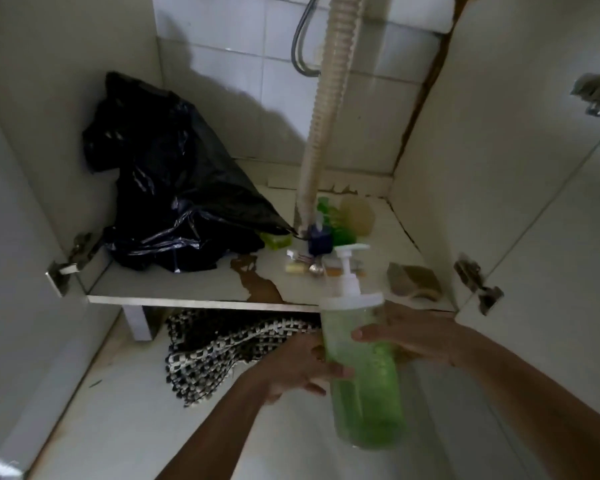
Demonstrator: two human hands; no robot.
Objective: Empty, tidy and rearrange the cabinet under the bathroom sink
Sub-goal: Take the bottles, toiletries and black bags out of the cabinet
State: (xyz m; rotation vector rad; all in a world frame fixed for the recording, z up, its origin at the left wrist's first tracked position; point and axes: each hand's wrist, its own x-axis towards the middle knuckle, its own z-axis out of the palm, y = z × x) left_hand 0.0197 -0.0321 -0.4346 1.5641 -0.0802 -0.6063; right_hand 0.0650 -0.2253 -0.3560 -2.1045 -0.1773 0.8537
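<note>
A tall clear pump bottle [364, 386] with green liquid and a white pump top is held in front of the open cabinet, just below its floor edge. My right hand [416, 336] grips its upper part from the right. My left hand [298, 367] touches its left side, fingers on the bottle. On the cabinet floor [194, 289] lies a large black plastic bag [174, 199] at the left. Around the drain hose [326, 109] sit a small dark blue pump bottle [319, 239], green bottles [336, 220], a beige sponge [359, 214] and small items [302, 265].
Both cabinet doors stand open, with hinges at the left [71, 261] and right [478, 282]. A brown stone-like lump [413, 280] lies at the floor's right front. A black-and-white woven mat [222, 348] lies on the tiled floor under the cabinet. The cabinet floor surface is peeling.
</note>
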